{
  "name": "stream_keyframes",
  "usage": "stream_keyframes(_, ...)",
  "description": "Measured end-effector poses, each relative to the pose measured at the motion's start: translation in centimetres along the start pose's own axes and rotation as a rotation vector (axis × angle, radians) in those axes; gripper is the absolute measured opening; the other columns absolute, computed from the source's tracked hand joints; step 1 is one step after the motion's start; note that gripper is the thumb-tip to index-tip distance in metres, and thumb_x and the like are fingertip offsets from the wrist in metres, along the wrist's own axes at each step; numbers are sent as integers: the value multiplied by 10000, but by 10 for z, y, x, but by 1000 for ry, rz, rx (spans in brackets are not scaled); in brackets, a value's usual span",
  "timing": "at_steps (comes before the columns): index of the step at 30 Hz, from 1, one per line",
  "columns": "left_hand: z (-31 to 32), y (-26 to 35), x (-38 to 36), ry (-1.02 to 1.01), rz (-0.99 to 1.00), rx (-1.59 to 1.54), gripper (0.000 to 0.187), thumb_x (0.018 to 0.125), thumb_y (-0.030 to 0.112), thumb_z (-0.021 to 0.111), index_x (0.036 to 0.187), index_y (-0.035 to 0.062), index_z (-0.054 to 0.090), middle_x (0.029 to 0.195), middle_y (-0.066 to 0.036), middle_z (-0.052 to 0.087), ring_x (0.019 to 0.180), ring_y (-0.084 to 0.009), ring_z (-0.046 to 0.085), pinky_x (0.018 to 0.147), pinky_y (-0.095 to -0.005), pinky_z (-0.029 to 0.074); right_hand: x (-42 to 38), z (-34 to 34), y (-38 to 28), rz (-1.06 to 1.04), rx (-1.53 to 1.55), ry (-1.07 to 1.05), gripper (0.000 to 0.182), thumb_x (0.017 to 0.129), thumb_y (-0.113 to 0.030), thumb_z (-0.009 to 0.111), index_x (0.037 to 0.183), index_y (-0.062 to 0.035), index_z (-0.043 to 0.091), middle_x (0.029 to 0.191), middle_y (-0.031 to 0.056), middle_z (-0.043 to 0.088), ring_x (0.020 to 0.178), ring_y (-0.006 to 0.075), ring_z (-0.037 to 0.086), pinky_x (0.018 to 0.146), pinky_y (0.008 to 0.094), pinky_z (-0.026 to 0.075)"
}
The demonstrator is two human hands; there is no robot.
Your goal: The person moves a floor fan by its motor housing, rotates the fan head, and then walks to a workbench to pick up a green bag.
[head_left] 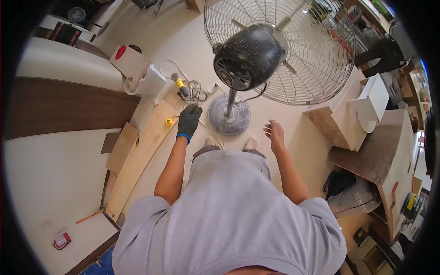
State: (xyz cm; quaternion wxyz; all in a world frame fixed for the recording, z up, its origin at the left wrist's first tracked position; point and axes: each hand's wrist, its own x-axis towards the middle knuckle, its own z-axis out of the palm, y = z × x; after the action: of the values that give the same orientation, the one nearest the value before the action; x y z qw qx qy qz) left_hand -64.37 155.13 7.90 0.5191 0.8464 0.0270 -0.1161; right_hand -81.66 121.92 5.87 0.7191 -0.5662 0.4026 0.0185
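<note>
My left hand (188, 122) wears a dark knit glove with a blue cuff. Its fingers look curled together, and whatever may be inside them is hidden. Close beside it, a small yellow tape measure (169, 121) lies by a long wooden board (145, 149). Beyond the glove is a yellow-and-black power tool (180, 85) with a coiled black cord (197, 91). My right hand (275, 133) is bare and held above the floor, fingers apart, with nothing in it. Between and beyond both hands stands a large black pedestal fan (250, 57) on a round, dusty base (229, 115).
A wooden box-like piece (337, 123) and a brown cabinet (371, 151) stand at right. A person's leg (355, 197) shows beneath the cabinet; another person (385, 52) stands at upper right. White containers (149, 82) are at left. A red-and-white object (61, 240) lies lower left.
</note>
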Motion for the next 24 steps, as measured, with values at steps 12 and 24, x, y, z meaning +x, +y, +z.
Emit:
stream_keyframes(12, -44, 127, 52, -67, 378, -279, 388, 932, 245, 608, 1199, -36, 617, 1093, -151, 686, 984, -184, 653, 889, -303, 502, -109, 123, -119, -844, -164, 422, 354, 993, -112, 511, 1335, -29, 480, 1068, 65, 574, 888, 115, 559, 750, 245, 476)
stream_keyframes(24, -10, 46, -5, -185, 924, 32, 311, 889, 193, 611, 1155, 32, 604, 1129, -172, 648, 1055, -346, 612, 907, -405, 485, -99, 271, -37, 244, 629, -320, 522, 1015, -473, 401, 1318, -63, 513, 1209, 72, 609, 1075, 188, 577, 869, 365, 469)
